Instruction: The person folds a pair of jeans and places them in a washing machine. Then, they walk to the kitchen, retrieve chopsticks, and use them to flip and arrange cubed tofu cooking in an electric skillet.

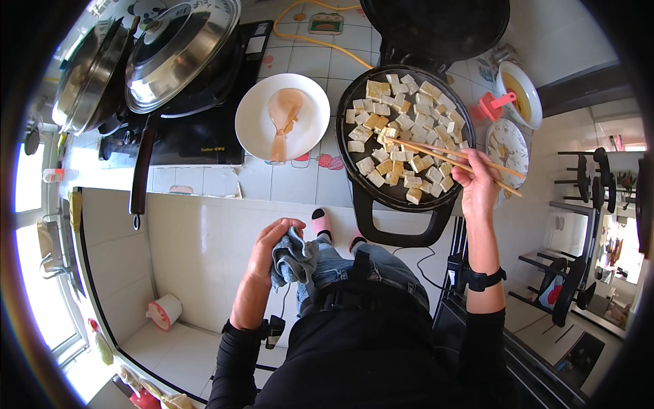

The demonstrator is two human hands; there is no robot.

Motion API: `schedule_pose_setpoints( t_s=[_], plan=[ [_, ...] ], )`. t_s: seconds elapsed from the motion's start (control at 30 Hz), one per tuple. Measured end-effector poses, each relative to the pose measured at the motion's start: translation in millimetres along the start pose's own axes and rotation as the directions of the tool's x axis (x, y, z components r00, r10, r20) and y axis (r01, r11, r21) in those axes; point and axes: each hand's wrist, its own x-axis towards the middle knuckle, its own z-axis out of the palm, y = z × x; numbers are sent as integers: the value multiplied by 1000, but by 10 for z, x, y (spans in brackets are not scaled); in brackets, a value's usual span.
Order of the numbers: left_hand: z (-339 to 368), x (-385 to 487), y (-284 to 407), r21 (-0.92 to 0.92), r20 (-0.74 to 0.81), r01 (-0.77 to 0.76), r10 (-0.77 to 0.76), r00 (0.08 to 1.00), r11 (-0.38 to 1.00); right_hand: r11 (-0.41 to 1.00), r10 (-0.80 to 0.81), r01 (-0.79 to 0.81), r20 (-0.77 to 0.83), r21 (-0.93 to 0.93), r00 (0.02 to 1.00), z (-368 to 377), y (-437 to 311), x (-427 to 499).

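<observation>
My right hand [477, 176] holds a pair of wooden chopsticks [438, 154] over a round electric griddle [360, 176]. Their tips reach in among many tofu cubes [403, 122], some white and some browned. Whether the tips pinch a cube, I cannot tell. Below the counter edge, in front of my body, my left hand [268, 245] grips a crumpled grey-blue cloth [293, 260]. Left of the griddle stands a white bowl [250, 125] with a brownish translucent rice paddle [284, 115] lying in it.
The griddle's raised lid [439, 25] stands behind it. At right are a bowl of yellow liquid [534, 112] with a red-handled utensil [498, 104] and a patterned plate [511, 140]. A lidded pan [189, 56] sits on the black cooktop [204, 140], its handle [144, 163] jutting past the counter edge.
</observation>
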Motion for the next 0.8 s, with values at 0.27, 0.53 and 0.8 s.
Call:
schedule_pose_setpoints(
  t_s=[0.27,0.53,0.8],
  plan=[
    [3,5,-1,-1,3,6,-6,1000,1000,999,39,-39,4,15,999,102,49,13],
    [4,11,-20,-19,16,6,-5,1000,1000,1000,1,-1,6,-15,1000,220,110,63],
    [-7,-11,-5,-21,-5,5,-5,1000,1000,999,49,-49,-7,14,999,55,69,19]
  ],
)
